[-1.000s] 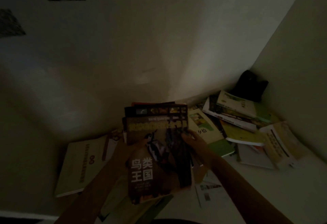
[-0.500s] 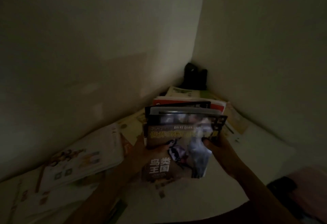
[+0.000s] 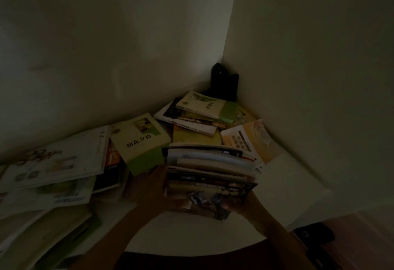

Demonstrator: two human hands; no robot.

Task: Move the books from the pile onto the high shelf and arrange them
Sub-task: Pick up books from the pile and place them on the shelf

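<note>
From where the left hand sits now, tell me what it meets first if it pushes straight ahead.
Most likely the green-and-cream book lying just beyond the left hand, which holds the side of the held stack of books. Depth is hard to judge in this dim view.

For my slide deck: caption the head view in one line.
Both hands grip a stack of books above scattered books in a dim corner.

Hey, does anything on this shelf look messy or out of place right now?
Yes. The books lie flat and scattered at odd angles, not upright: a green-and-cream book sits askew, and a slumped pile fills the corner by a dark object. Both hands grip a stack of books.
</note>
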